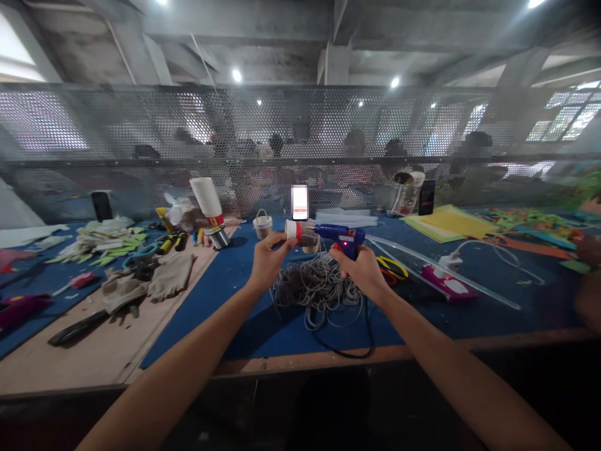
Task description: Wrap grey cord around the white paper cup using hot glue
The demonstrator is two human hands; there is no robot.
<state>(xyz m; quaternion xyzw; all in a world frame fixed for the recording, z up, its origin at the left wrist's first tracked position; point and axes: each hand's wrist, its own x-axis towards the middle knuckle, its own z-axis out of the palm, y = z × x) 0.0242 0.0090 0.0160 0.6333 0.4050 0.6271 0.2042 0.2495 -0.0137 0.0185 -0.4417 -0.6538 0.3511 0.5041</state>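
Observation:
My left hand grips a paper cup with a red band, tipped on its side, fingers closed around its left end. In my right hand is a blue hot glue gun, its red light lit and its nozzle pointing left at the cup. Whether the nozzle touches the cup I cannot tell. A clear glue stick extends from the back of the gun. Below both hands lies a tangled heap of grey cord. Just behind my left hand stands a small cup with a handle.
A stack of paper cups leans at the back left, near work gloves and pliers. On the right are a magenta power strip and coloured sheets. A lit phone stands ahead, before a perforated metal screen.

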